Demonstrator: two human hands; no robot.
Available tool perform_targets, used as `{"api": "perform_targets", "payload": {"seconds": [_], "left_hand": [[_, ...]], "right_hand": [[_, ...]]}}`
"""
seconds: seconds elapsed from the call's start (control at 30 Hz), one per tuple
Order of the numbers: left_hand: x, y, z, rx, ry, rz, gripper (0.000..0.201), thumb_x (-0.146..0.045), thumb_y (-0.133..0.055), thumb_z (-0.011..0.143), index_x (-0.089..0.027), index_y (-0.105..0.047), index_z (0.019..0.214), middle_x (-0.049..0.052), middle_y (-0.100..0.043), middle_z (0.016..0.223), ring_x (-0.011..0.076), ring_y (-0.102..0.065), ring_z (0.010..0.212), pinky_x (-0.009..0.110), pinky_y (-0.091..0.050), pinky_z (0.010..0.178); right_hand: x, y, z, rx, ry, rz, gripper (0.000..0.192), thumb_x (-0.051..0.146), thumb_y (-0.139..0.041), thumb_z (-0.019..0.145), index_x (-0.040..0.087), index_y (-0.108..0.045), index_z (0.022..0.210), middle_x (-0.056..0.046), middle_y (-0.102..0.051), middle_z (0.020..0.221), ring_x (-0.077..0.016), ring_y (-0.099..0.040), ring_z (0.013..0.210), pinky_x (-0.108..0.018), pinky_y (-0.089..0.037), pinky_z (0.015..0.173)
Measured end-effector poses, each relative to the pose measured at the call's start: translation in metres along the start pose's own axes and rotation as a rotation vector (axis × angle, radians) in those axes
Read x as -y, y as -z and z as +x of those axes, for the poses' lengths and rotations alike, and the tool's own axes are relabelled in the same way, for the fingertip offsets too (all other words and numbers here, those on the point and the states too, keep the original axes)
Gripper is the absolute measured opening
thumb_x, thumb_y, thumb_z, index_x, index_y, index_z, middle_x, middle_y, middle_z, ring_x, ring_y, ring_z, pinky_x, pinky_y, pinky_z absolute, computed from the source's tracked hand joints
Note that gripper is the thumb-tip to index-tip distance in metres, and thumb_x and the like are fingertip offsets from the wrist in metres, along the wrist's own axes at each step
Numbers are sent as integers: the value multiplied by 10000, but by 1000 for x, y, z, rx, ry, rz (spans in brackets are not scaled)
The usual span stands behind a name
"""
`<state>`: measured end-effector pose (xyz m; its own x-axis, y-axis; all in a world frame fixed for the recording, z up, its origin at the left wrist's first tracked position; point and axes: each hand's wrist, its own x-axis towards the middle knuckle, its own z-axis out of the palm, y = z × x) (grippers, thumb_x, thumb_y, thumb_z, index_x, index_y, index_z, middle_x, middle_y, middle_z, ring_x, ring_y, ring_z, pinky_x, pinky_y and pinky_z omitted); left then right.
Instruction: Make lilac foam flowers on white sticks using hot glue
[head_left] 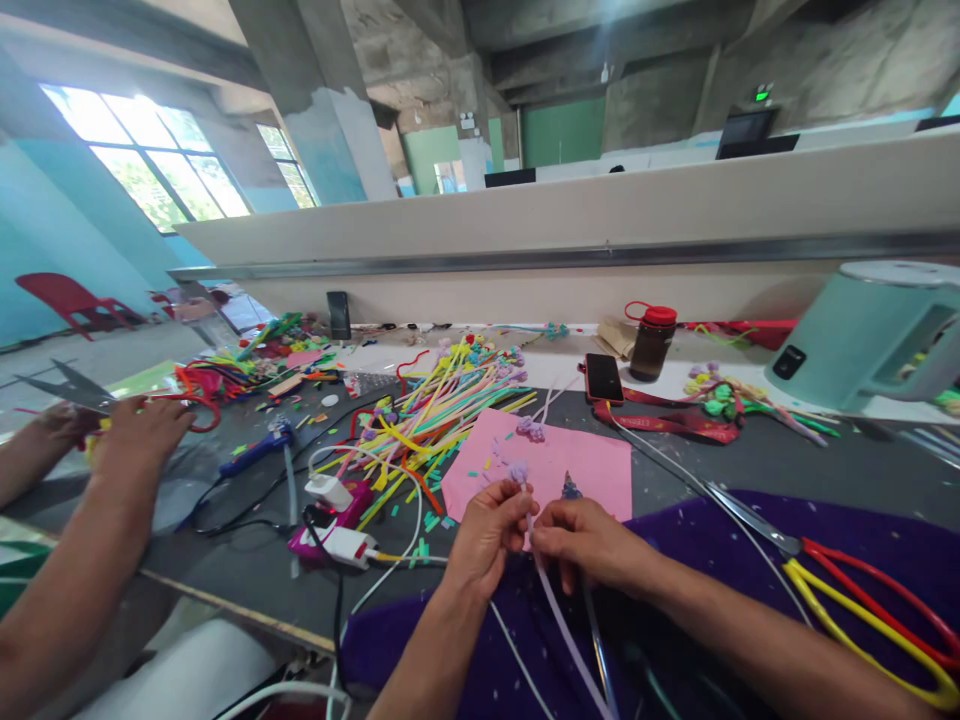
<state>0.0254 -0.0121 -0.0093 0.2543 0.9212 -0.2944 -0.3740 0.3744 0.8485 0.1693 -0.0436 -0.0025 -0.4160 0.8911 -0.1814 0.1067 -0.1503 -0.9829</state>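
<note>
Illegibly lettered lanyard (667,424) beyond right hand (589,541)

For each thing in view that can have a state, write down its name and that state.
Left hand: pinching the lilac stem
Right hand: fingers closed on the same stem
Lilac stem: held by both hands
Co-worker's scissors: open, held
Red-and-yellow scissors: lying down
Phone: screen dark
Bottle: upright, capped
Kettle: upright, closed
Glue gun: lying down
Green sign: lit

Fluffy lilac flower (518,471) — atop slanting stem (557,610) (pale).
</note>
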Motion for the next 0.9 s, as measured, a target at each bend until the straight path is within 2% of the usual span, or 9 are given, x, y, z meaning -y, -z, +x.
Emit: {"api": "perform_targets", "payload": {"seconds": [0.1, 0.2, 0.27, 0.37, 0.47, 0.6, 0.77, 0.9], "left_hand": [[5, -3, -1, 15, -64, 91, 238, -262, -758, 579, -123, -583, 659, -16, -601, 529, 32, -443, 345, 124, -298, 305], [7, -5, -2, 4, -114, 125, 233, -292, -736, 615, -131, -572, 654, -54, -525, 436, 33, -414, 314, 131, -296, 304], [6, -4, -1, 13, -100, 112, 230, -311, -720, 633, -138, -573, 670, -68, -488, 399, 38, -401, 298, 137, -288, 301], [4, -1, 1, 77, -25, 37, 226, -296, -729, 615, -136, -591, 695, -50, -521, 447, 46, -430, 334, 145, -317, 326], [2, 1, 3, 100, 22, 7, 218, -257, -747, 587, -122, -610, 691, -38, -531, 479, 48, -450, 375, 147, -343, 354], [4, 1, 3, 71, 15, 86, 218, -283, -733, 605, -110, -634, 694, -42, -509, 435, 37, -414, 342, 140, -293, 333], [7, 2, 3, 42, -23, 131, 209, -285, -733, 600, -114, -636, 671, -54, -486, 416, 26, -369, 328, 141, -255, 334], [8, 1, 2, 35, -57, 142, 198, -281, -717, 628, -117, -607, 630, -60, -455, 399, 22, -337, 332, 140, -222, 342]], "right_hand": [[-7, -4, 3, -40, 42, 63, 212, 339, -518, 777, 164, -490, 662, 57, -527, 563, -52, -468, 354, -164, -322, 353], [-7, -4, 3, -63, 14, 99, 135, 263, -515, 751, 162, -493, 665, 57, -540, 544, -46, -458, 345, -149, -274, 336], [-4, -2, 2, -72, -10, 121, 67, 204, -493, 719, 162, -498, 667, 50, -566, 546, -45, -458, 340, -142, -230, 322], [2, 0, 0, -81, -3, 125, 41, 167, -468, 678, 167, -500, 654, 55, -557, 516, -50, -457, 338, -142, -228, 321], [3, 1, -1, -74, 9, 59, 63, 151, -452, 663, 168, -506, 634, 66, -509, 465, -59, -455, 343, -145, -261, 334], [-3, 1, 1, -34, 68, -72, 53, 175, -465, 698, 176, -514, 680, 65, -499, 512, -70, -465, 382, -159, -336, 372], [-10, 1, 2, -83, 103, -253, 85, 132, -435, 691, 179, -478, 635, 62, -472, 504, -76, -472, 416, -159, -312, 388], [-9, 1, 2, -102, 112, -296, 90, 121, -432, 688, 181, -474, 637, 60, -479, 512, -80, -468, 425, -167, -293, 395]]}}
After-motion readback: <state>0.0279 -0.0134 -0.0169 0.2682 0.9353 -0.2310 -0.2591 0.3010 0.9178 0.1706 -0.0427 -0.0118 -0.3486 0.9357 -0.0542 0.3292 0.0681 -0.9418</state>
